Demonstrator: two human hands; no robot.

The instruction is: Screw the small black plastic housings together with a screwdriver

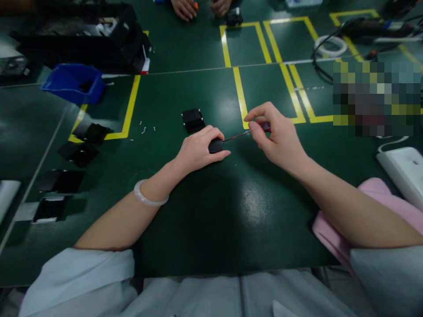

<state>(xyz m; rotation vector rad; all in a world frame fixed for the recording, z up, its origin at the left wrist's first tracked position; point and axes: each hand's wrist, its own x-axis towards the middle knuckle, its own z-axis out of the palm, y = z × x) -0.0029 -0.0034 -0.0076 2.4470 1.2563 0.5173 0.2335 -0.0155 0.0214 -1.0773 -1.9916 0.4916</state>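
Note:
A small black part (216, 146) lies on the green table, with my left hand (202, 147) closed round it, thumb on the near side and fingers on the far side. My right hand (276, 136) pinches the dark purple handle of a screwdriver (238, 135). The thin shaft points left, and its tip meets the right end of the black part. Just beyond my left hand sits another black part (193, 119) with small bright spots at its corners. Several tiny screws (144, 130) are scattered to the left of it.
Several black pieces (62, 180) line the left side. A blue bin (74, 83) and a black crate (82, 44) stand at the back left. Another person's hands (185, 9) are across the table. At the right are a pink cloth (376, 189), a white power strip (405, 171) and cables.

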